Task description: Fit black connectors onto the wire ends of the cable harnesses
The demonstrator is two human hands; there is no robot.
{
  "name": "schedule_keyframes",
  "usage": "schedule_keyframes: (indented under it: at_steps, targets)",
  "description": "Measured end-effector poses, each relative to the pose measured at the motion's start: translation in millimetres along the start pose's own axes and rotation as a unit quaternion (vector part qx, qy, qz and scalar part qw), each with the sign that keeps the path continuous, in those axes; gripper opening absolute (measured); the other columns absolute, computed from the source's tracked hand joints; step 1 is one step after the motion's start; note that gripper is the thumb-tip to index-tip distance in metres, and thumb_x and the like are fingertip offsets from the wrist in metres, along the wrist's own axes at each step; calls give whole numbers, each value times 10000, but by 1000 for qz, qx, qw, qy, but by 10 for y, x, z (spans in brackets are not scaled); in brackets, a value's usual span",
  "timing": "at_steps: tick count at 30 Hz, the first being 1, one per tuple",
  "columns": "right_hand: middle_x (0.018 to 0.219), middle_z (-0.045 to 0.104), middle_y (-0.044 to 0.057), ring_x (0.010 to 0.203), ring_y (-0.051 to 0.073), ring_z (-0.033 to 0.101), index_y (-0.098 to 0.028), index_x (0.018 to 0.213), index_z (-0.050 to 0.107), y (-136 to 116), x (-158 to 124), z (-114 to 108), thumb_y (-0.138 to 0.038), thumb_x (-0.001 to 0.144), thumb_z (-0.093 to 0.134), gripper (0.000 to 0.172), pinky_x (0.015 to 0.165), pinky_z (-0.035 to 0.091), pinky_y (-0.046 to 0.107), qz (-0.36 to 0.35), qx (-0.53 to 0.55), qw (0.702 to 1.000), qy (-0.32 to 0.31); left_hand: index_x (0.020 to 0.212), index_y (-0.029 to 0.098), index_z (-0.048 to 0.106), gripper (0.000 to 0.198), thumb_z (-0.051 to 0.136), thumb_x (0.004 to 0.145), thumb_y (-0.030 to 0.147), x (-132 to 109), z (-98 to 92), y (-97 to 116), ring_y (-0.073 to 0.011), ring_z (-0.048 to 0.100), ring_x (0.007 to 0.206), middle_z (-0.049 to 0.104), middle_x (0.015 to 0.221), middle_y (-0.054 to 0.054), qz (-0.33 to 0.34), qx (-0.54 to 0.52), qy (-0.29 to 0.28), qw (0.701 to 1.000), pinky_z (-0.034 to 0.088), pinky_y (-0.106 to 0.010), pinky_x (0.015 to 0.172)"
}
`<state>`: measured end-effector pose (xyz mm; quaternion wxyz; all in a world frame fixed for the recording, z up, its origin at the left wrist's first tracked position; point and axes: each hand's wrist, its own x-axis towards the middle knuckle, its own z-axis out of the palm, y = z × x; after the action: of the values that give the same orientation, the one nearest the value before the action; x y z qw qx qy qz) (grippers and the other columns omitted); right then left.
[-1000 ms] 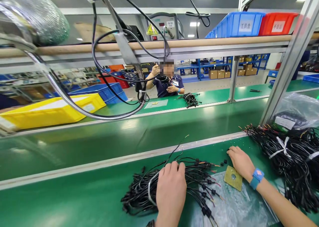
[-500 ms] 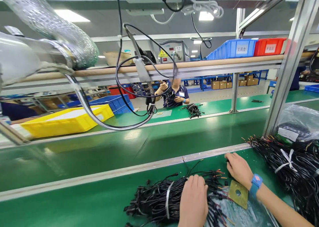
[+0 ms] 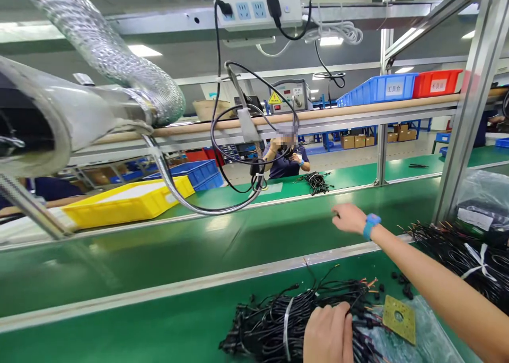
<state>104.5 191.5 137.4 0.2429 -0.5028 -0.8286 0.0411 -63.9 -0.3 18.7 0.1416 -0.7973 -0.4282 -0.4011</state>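
Observation:
My left hand (image 3: 328,334) lies on a tied bundle of black cables (image 3: 294,320) at the near edge of the green bench, fingers curled over it. My right hand (image 3: 349,217), with a blue wristband, is lifted and stretched out over the green conveyor belt (image 3: 199,246); its fingers point away and I cannot make out whether they hold anything. A small brass plate with a hole (image 3: 399,318) lies on a clear plastic bag to the right of the bundle. A few small black caps (image 3: 401,290) lie beside it.
A big heap of black cables (image 3: 469,259) and a plastic bag sit at right. A metal post (image 3: 463,113) stands there. A flexible duct (image 3: 107,55) and hanging cords (image 3: 246,140) are overhead. A yellow bin (image 3: 127,201) and a seated person (image 3: 287,158) are across the belt.
My right hand left the bench beside the brass plate and rose forward over the conveyor. The camera tilted up. My left hand stays on the bundle.

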Motion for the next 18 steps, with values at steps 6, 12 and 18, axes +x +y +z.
schedule_keyframes:
  at_steps: [6,12,18]
  targets:
    - [950,714,71,893,225,680,-179,995,710,263,-1276,157,-100,927,481,252,826,530,358,6,54,998,15,985,237,591,190,430,964,139,21,-30,153,-182,630,653,691,759,-11,20,-75,-44,996,444,-335,629]
    - [1002,685,63,913,209,657,-205,1115,651,408,-2135,268,-308,1025,470,227,836,510,331,61,142,988,21,1104,234,565,168,431,1013,191,171,-35,270,-160,700,768,737,878,-8,-23,-108,-122,986,524,-292,699]
    - [796,681,3,766,210,661,-229,1072,592,457,-2275,165,-371,1050,453,199,663,405,304,115,97,988,-48,984,229,555,140,425,1025,203,257,126,220,-152,677,706,691,772,22,-62,-68,-216,972,485,-278,645]
